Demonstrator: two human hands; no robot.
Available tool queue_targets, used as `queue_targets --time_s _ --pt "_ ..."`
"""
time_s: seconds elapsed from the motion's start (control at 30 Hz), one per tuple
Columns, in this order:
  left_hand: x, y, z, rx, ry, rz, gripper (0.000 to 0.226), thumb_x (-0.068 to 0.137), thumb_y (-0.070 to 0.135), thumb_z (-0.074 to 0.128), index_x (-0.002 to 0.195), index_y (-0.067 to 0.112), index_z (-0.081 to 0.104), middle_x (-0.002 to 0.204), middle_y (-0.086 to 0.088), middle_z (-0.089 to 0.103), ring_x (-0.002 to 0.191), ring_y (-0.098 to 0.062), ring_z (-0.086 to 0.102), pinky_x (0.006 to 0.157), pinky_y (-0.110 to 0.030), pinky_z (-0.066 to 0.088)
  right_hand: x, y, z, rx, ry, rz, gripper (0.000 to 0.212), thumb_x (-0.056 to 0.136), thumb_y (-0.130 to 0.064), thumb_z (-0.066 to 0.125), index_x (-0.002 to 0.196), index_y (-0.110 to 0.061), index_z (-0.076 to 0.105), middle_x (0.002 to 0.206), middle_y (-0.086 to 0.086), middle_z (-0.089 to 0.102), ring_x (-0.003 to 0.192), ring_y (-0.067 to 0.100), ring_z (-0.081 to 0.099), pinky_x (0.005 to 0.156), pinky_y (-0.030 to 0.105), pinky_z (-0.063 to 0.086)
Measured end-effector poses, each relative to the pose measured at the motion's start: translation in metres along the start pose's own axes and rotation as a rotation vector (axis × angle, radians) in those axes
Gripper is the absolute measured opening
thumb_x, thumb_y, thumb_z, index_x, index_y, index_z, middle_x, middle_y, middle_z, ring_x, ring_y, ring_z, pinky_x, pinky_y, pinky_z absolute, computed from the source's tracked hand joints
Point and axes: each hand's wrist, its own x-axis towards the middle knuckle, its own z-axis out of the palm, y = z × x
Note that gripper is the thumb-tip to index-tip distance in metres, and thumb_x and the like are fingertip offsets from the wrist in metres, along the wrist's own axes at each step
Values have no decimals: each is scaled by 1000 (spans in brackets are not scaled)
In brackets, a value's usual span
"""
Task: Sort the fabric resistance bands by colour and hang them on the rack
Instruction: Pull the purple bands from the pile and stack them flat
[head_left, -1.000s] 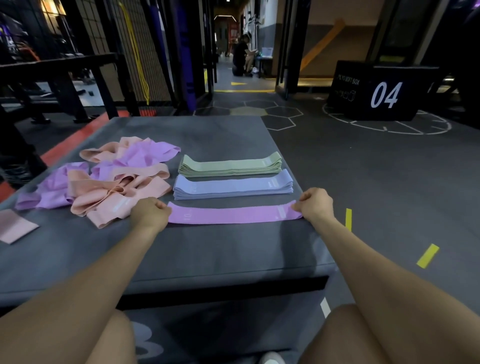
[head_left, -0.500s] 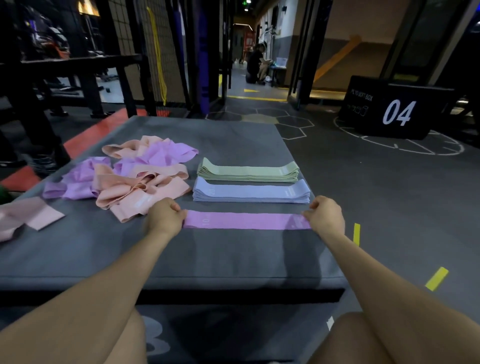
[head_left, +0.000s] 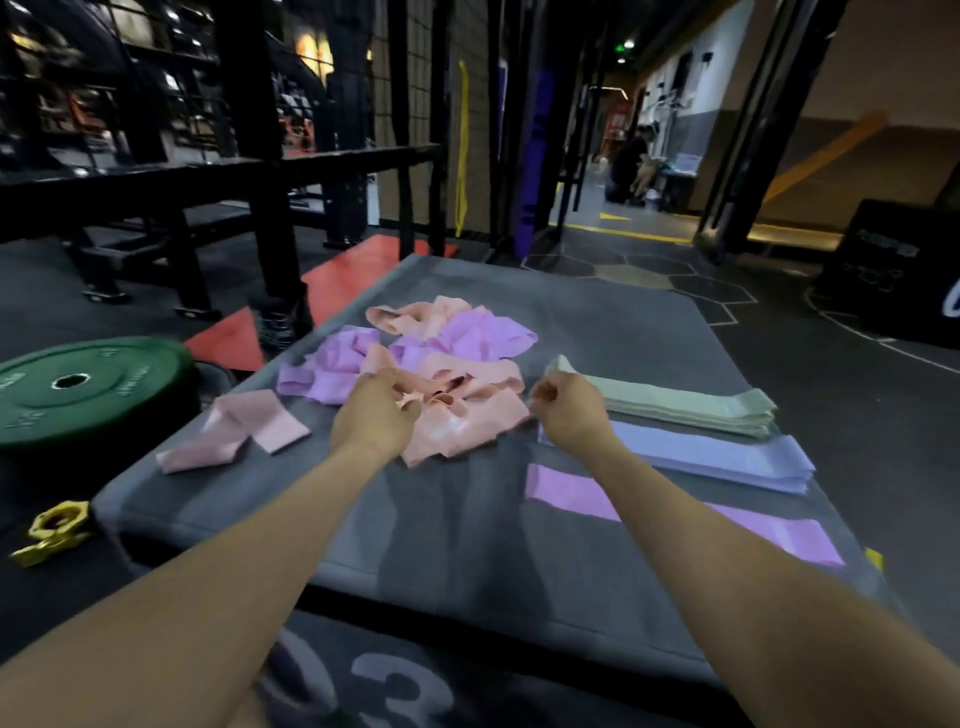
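A tangled pile of peach bands (head_left: 467, 426) and crumpled purple bands (head_left: 332, 371) lies on the grey padded box (head_left: 457, 551). My left hand (head_left: 376, 413) is on the pile, its fingers curled into a peach fold. My right hand (head_left: 569, 410) hovers at the pile's right edge with its fingers curled and nothing visible in them. To the right lie a folded green stack (head_left: 691, 410), a folded blue stack (head_left: 727, 457) and one flat purple band (head_left: 779, 535), partly under my right forearm. A lone pink band (head_left: 244, 431) lies at the left.
A green weight plate (head_left: 88, 384) and a yellow bar collar (head_left: 52, 530) lie on the floor to the left. A black metal frame (head_left: 260, 176) stands behind them. A black box (head_left: 893, 270) is at the far right. A person crouches in the far corridor.
Both hands have let go of the flat purple band's ends and moved up-left to the tangled pile. The view has swung left, and the plate and collar now show.
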Motion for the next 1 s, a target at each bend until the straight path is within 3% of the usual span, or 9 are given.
queue_targets --time_s 0.13,0.27,0.4,0.57,0.63,0.7,0.77,0.9,1.0 --pt "39 -16 -8 81 33 83 16 85 21 58 99 18 64 108 -6 65 101 -27 59 79 -32 47 40 -35 36 14 -33 -21 21 89 -15 57 105 -5 65 111 14 67 106 31 59 85 29 42" --pt "77 -23 -8 122 55 166 10 85 20 51 82 19 60 96 -7 62 98 -29 59 75 -32 46 86 -51 67 8 -23 -78 20 86 -8 54 98 3 65 103 19 65 102 35 57 83 35 46" --pt "109 -25 2 139 65 184 21 88 18 53 106 12 63 117 -8 59 108 -28 54 87 -34 45 130 -55 90 -68 -62 -53 32 91 -14 51 121 -3 55 127 24 50 109 37 55 95 37 41" --pt "134 -42 18 131 46 171 20 90 23 55 103 13 65 116 -4 59 105 -23 55 81 -27 39 161 -50 109 -195 -85 15 50 94 -21 49 139 -7 33 141 21 29 127 36 36 104 37 29" --pt "136 -51 22 108 33 150 17 87 20 56 99 12 66 106 -6 62 101 -23 56 78 -27 39 164 -43 117 -246 -179 19 41 94 -20 48 132 -7 43 132 19 44 124 33 41 97 34 35" --pt "135 -58 22 89 14 131 16 85 18 55 94 13 67 97 -7 65 98 -25 57 75 -30 42 162 -39 121 -218 -202 -7 21 92 -16 49 107 -8 63 102 15 62 104 31 55 79 31 42" --pt "131 -60 18 101 19 112 16 86 17 53 93 14 67 97 -5 65 95 -24 57 75 -30 43 158 -41 116 -135 -156 -11 18 90 -12 47 86 -10 64 81 10 58 83 27 53 67 27 38" --pt "118 -51 1 62 40 113 17 86 19 57 99 15 66 110 -4 63 103 -22 55 87 -33 45 147 -58 93 61 -77 -30 19 88 -4 46 90 -10 63 87 7 57 83 22 49 61 25 33" --pt "106 -36 -15 13 23 114 21 87 19 58 106 14 63 118 -3 60 106 -23 56 92 -37 45 130 -75 66 194 35 -151 15 89 -8 53 84 -14 65 77 -2 58 76 17 51 60 25 31"
